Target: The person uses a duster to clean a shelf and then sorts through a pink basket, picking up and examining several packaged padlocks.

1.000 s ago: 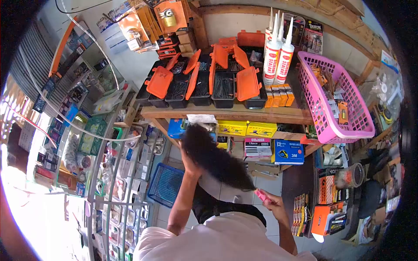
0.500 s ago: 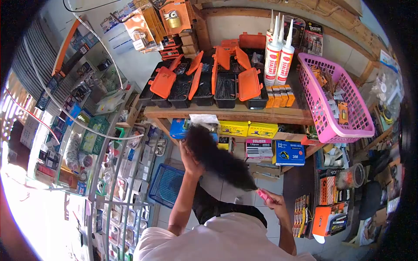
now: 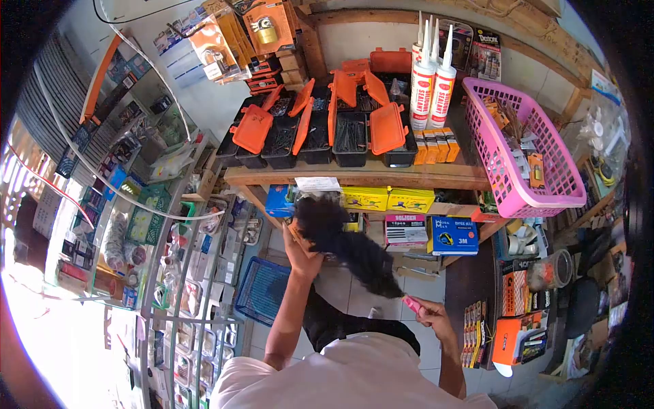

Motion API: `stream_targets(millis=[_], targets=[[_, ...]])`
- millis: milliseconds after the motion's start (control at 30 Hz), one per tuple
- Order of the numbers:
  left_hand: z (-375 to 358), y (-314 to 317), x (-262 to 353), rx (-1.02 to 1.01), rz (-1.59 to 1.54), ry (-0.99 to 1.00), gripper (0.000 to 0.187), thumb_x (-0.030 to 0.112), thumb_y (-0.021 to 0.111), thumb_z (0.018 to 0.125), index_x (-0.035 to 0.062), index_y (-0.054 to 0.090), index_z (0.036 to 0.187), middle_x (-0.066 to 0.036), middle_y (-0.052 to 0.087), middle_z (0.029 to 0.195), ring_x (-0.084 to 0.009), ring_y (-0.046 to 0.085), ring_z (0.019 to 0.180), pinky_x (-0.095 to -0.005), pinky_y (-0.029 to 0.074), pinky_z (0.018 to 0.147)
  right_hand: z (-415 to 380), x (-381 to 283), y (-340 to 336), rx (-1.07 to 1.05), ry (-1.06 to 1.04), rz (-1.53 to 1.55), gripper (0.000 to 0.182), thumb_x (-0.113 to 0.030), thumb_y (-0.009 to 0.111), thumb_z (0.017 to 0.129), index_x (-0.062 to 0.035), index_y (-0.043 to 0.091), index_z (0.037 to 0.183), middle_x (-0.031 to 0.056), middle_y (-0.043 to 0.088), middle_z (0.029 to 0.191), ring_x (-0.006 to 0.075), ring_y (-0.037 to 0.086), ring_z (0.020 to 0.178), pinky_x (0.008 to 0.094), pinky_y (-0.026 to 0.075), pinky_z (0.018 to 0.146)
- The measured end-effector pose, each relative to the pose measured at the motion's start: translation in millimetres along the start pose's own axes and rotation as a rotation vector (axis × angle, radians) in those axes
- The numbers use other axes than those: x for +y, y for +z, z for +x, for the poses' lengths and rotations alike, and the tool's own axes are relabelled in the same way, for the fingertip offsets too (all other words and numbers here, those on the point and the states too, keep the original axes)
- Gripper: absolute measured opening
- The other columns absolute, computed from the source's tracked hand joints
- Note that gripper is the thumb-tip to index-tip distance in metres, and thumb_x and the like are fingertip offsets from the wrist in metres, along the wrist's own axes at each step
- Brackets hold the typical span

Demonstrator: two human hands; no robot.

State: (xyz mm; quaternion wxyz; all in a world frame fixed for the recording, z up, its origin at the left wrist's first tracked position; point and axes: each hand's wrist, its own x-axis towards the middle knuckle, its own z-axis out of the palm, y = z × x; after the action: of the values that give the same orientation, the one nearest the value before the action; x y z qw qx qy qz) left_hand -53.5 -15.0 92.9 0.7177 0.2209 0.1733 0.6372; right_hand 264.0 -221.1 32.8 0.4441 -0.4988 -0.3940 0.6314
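Note:
A fluffy black duster (image 3: 368, 262) with a pink handle (image 3: 413, 304) slants across the middle, in front of the wooden shelf. Its handle is held in my right hand (image 3: 433, 317), fingers closed round it. At the duster's far upper-left end is my left hand (image 3: 302, 253), raised beside the black fluff. An orange-brown item shows at the left fingers, partly covered by the duster, and I cannot make out what it is.
Black boxes with orange lids (image 3: 351, 140), sealant tubes (image 3: 424, 92) and a pink basket (image 3: 538, 202) stand on the wooden shelf (image 3: 409, 178). Lower are yellow boxes (image 3: 411, 200) and a blue box (image 3: 452, 236). A blue crate (image 3: 255, 307) sits on the floor.
The duster's fluff has shifted and bent near its upper-left end. My left hand has turned slightly and sits a little lower, with more of the orange-brown item showing. My right hand keeps the handle.

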Motion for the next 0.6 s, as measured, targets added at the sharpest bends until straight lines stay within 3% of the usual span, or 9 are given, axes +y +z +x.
stream_targets(millis=[67,167,233,367,400,433,500,533,600], targets=[[0,-6,-4,-0.024,0.004,-0.013,0.061,0.053,0.030,0.098,0.0073,0.044,0.135,-0.013,0.054,0.131,-0.0327,0.052,0.121,-0.0506,0.043,0.102,2,4,-2,-0.117,0.062,0.047,0.048,-0.004,0.060,0.081,-0.0055,0.059,0.129,-0.0073,0.044,0.065,0.0042,0.033,0.054,0.0212,0.026,0.048],[-1,-4,-11,-0.214,0.029,0.132,0.061,0.054,0.026,0.099,0.0074,0.047,0.133,-0.012,0.055,0.130,-0.0306,0.055,0.118,-0.0461,0.043,0.102,5,0,4,-0.015,-0.014,0.061,0.049,-0.006,0.063,0.080,-0.0049,0.059,0.129,-0.0073,0.045,0.064,0.0045,0.034,0.053,0.0213,0.026,0.048],[-7,17,1,0.191,0.015,-0.035,0.059,0.052,0.027,0.099,0.0084,0.045,0.135,-0.013,0.054,0.129,-0.0311,0.054,0.118,-0.0466,0.044,0.101,6,10,-3,-0.083,0.002,0.071,0.048,-0.007,0.063,0.081,-0.0048,0.059,0.129,-0.0074,0.046,0.065,0.0044,0.033,0.053,0.0213,0.026,0.048],[-4,2,-10,-0.168,0.000,0.117,0.057,0.050,0.030,0.099,0.0078,0.047,0.133,-0.012,0.057,0.126,-0.0296,0.056,0.116,-0.0448,0.045,0.100,7,-4,5,-0.034,-0.013,0.006,0.048,-0.007,0.061,0.083,-0.0043,0.057,0.130,-0.0076,0.043,0.064,0.0044,0.033,0.054,0.0210,0.025,0.048],[-5,9,0,0.086,0.003,0.022,0.053,0.046,0.032,0.099,0.0071,0.049,0.131,-0.012,0.059,0.122,-0.0292,0.057,0.114,-0.0441,0.045,0.099,7,-3,8,-0.032,-0.012,0.006,0.048,-0.007,0.061,0.083,-0.0043,0.057,0.130,-0.0076,0.043,0.064,0.0044,0.033,0.054,0.0210,0.025,0.048],[-5,0,-6,0.086,0.001,0.022,0.053,0.046,0.032,0.099,0.0071,0.049,0.131,-0.012,0.059,0.122,-0.0292,0.057,0.114,-0.0441,0.045,0.099,9,1,9,-0.062,0.003,0.002,0.048,-0.007,0.060,0.084,-0.0043,0.056,0.131,-0.0075,0.043,0.065,0.0044,0.033,0.054,0.0208,0.025,0.048],[-6,-11,-17,0.022,0.491,0.200,0.052,0.044,0.035,0.098,0.0074,0.050,0.131,-0.011,0.060,0.121,-0.0287,0.058,0.111,-0.0435,0.045,0.099,15,8,13,-0.092,0.020,-0.003,0.048,-0.007,0.058,0.085,-0.0044,0.055,0.133,-0.0073,0.042,0.066,0.0043,0.033,0.054,0.0206,0.025,0.048],[-7,-16,-23,0.001,0.004,-0.046,0.054,0.047,0.035,0.097,0.0086,0.051,0.131,-0.011,0.058,0.125,-0.0312,0.056,0.113,-0.0463,0.045,0.097,20,13,16,-0.098,-0.002,0.048,0.049,-0.007,0.058,0.085,-0.0052,0.054,0.134,-0.0072,0.042,0.068,0.0045,0.033,0.055,0.0202,0.025,0.049],[-12,-23,-37,0.070,-0.039,-0.070,0.055,0.048,0.035,0.096,0.0081,0.051,0.130,-0.012,0.058,0.124,-0.0316,0.056,0.111,-0.0468,0.046,0.096,25,20,25,-0.104,-0.027,0.099,0.050,-0.007,0.057,0.084,-0.0061,0.054,0.134,-0.0071,0.042,0.069,0.0046,0.034,0.055,0.0199,0.025,0.049]])
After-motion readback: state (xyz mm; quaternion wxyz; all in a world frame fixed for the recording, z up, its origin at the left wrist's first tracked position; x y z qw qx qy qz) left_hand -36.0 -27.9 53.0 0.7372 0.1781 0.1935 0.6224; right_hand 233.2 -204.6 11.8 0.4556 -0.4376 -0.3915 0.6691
